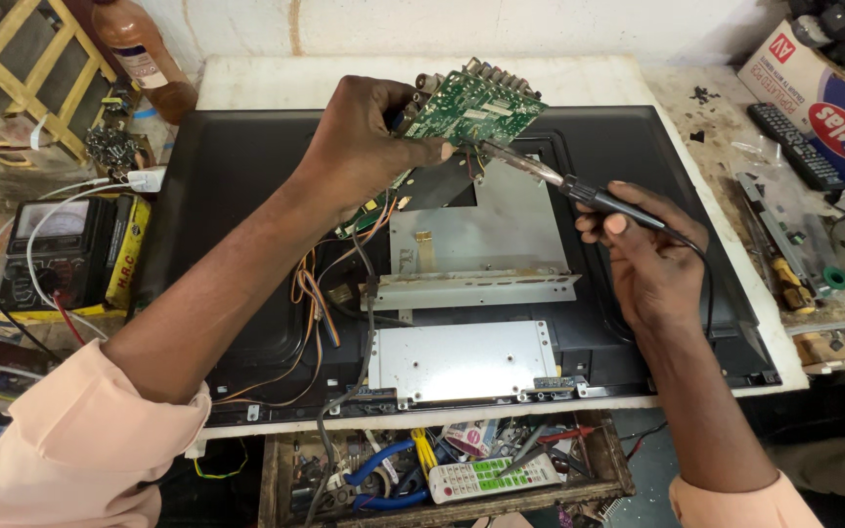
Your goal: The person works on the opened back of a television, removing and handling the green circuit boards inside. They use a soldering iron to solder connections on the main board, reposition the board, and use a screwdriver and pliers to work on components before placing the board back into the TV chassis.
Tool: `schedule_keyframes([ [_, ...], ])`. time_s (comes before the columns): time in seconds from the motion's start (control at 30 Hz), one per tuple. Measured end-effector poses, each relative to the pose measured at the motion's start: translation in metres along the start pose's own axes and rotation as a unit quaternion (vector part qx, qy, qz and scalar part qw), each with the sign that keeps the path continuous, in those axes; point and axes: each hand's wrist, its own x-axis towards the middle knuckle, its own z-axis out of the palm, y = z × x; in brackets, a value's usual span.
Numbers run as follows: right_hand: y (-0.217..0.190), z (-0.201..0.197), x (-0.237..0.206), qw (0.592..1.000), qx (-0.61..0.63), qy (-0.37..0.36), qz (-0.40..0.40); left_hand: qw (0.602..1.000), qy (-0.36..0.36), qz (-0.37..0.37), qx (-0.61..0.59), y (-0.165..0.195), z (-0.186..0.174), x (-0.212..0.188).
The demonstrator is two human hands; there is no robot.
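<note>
The green circuit board sits tilted in the air above the opened back of a black flat-screen television, which lies face down on the white table. In the head view, your left hand is closed around the board's left edge, fingers curled over it and thumb pressed along its lower rim, so the component side faces you. Your right hand is pinched around the black handle of a soldering iron, its metal tip reaching up and left to touch the board's lower right edge. The iron's cord runs down past your right wrist. Below the board, a bundle of orange and grey wires trails across the television's back toward its near edge, beside two bare metal plates. To your left, an analogue multimeter stands on a yellow box, with a brown bottle further back. Near your body, an open wooden tray holds blue-handled pliers and a white remote control. On the right, a black remote control lies beside a cardboard box.
</note>
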Motion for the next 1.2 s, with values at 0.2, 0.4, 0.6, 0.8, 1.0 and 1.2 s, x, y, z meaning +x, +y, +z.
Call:
schedule_keyframes([
  [0.2,-0.0004,0.0003,-0.0005,1.0,-0.019,0.013,0.009,1.0,0.001,-0.003,-0.003,-0.0005,0.0002,-0.0003],
  [0.4,-0.0011,0.0007,-0.0015,1.0,-0.004,0.009,0.007,1.0,0.007,-0.004,0.012,-0.0007,0.0014,-0.0004],
  [0.6,-0.0018,0.0013,-0.0004,1.0,0.001,0.007,0.012,1.0,0.006,0.003,-0.016,-0.0019,0.001,0.0015],
  [0.8,-0.0004,0.0013,0.0004,1.0,0.014,0.013,0.015,1.0,0.003,0.001,0.0,-0.0016,0.0,0.0008],
  [1.0,-0.0008,0.0013,0.0007,1.0,0.017,0.014,0.017,1.0,0.006,0.009,-0.011,0.0002,0.0004,0.0001],
  [1.2,-0.0024,0.0021,-0.0007,1.0,0.009,0.016,0.018,1.0,0.004,0.001,0.009,0.0018,0.0001,-0.001],
])
